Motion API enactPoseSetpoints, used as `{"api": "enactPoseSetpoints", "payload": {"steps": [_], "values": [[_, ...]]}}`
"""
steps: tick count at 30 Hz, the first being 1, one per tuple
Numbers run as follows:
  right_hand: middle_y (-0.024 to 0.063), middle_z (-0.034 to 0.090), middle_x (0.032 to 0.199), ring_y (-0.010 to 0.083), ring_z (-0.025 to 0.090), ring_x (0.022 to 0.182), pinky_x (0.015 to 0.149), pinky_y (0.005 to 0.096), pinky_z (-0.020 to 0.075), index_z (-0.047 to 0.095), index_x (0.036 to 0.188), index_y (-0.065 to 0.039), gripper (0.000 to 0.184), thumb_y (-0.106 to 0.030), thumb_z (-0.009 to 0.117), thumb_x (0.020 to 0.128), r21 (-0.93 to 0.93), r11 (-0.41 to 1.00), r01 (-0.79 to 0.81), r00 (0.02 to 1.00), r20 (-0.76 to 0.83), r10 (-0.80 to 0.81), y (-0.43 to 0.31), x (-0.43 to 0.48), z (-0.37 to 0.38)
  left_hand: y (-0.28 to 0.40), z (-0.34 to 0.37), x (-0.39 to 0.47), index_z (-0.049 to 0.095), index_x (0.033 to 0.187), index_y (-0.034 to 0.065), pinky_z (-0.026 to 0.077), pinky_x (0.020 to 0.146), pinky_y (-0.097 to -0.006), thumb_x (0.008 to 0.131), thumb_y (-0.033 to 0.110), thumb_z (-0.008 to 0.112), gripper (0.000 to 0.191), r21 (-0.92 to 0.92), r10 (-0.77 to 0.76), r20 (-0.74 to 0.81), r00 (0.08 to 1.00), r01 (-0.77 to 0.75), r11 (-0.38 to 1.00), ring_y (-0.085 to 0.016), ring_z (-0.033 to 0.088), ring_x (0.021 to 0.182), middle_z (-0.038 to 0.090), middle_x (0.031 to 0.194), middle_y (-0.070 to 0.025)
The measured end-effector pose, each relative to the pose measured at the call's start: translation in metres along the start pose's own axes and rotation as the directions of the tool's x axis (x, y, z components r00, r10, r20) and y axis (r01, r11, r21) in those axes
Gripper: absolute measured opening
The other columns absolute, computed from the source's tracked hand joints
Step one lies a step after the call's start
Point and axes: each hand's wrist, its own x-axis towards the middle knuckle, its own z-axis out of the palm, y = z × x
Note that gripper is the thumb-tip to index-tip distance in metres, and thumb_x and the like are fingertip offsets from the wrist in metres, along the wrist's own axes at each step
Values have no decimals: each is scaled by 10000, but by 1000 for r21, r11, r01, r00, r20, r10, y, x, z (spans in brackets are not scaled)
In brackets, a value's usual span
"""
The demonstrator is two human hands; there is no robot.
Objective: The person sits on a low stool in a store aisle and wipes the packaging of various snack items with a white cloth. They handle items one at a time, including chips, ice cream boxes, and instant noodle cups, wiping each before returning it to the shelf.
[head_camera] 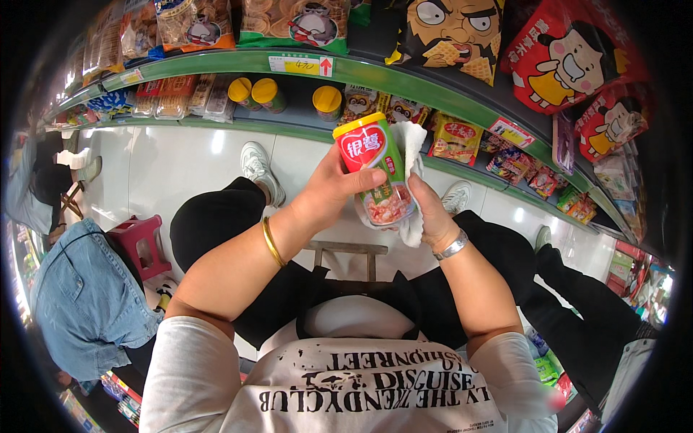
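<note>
My left hand (330, 187) grips a food can (387, 203) with a yellow plastic lid, its thumb lying across the printed front. The can tilts slightly, and its red, green and picture-covered label faces me. In my right hand (430, 208) is a white cloth (414, 157), pressed against the can's right side and reaching under its base. Beyond the can, similar yellow-lidded cans (327, 103) stand on the lower shelf. The fingers behind the can and cloth are mostly hidden.
Green-edged store shelves (411, 89) curve across the top, carrying snack bags (455, 38) and small packets (457, 138). A wooden stool (349, 249) shows between my legs. At left, a person in a denim jacket (97, 297) is beside a pink plastic stool (143, 246); another person's dark-trousered leg (579, 303) is at right.
</note>
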Motion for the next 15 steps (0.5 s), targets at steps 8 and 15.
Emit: {"api": "enactPoseSetpoints", "payload": {"steps": [8, 15], "values": [[61, 618, 1175, 122, 561, 1042, 902, 283, 449, 555, 1287, 11, 554, -456, 545, 990, -546, 836, 57, 941, -250, -228, 4, 13, -8, 10, -2, 0, 419, 1337, 56, 472, 973, -359, 674, -17, 802, 769, 328, 165, -81, 983, -130, 935, -184, 571, 1123, 584, 1204, -70], [129, 585, 1241, 218, 550, 1123, 956, 329, 428, 554, 1281, 9, 422, -293, 535, 987, -611, 713, 345, 862, -95, -498, -19, 2, 6, 3, -2, -4, 457, 1286, 54, 505, 879, -313, 643, 9, 768, 716, 802, 238, 8, 971, -148, 579, -238, 606, 1036, 611, 1128, -132]]}}
